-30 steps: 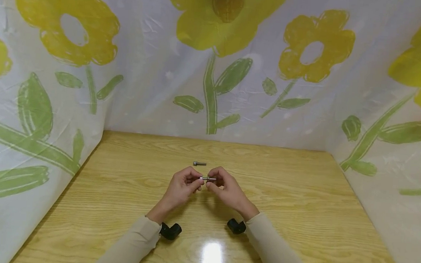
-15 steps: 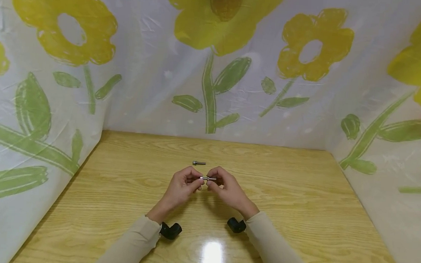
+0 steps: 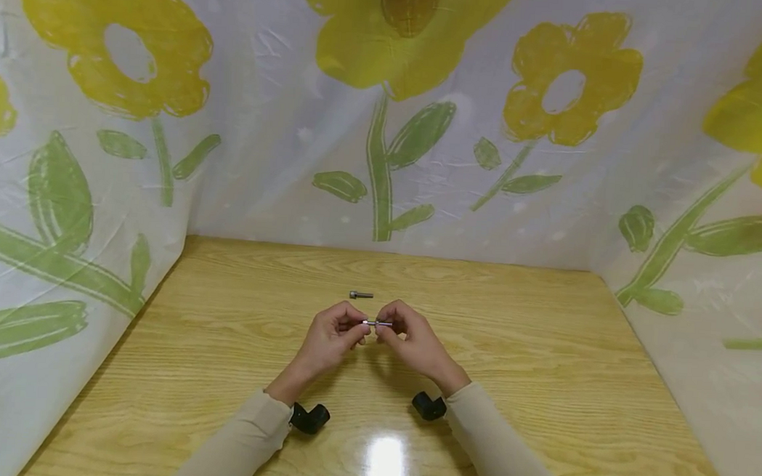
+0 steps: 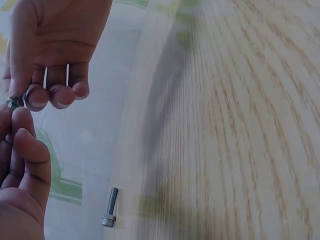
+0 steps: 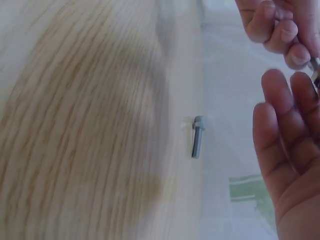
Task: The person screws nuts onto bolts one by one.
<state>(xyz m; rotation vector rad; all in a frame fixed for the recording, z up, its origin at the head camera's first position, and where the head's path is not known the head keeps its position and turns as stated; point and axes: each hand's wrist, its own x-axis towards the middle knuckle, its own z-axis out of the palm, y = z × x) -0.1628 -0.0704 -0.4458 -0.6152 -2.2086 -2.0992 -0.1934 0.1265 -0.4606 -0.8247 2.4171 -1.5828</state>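
Note:
Above the table, my left hand (image 3: 329, 340) pinches one end of a small metal bolt (image 3: 386, 324) between thumb and forefinger, hiding that end. My right hand (image 3: 416, 346) pinches a small nut (image 3: 377, 324) partway along the shank, and the bolt's threaded end points right. The fingertips of both hands nearly meet in the head view. Beyond them a second bolt (image 3: 361, 295) lies on the wood with its head to the left. In the left wrist view this lying bolt (image 4: 112, 202) shows a wider ring at its head. It also appears in the right wrist view as a bolt (image 5: 197, 140) on its side.
The wood-grain table (image 3: 520, 326) extends around both hands. White cloth with yellow flowers (image 3: 260, 180) walls off the back and both sides. Black wrist-camera mounts (image 3: 309, 418) jut inward beside the sleeves. Light glares on the table (image 3: 385, 464) near its front.
Both hands stay in nearly the same place. My right fingers shift slightly around the nut, with small changes at the thumb and forefinger. The lying bolt has not moved.

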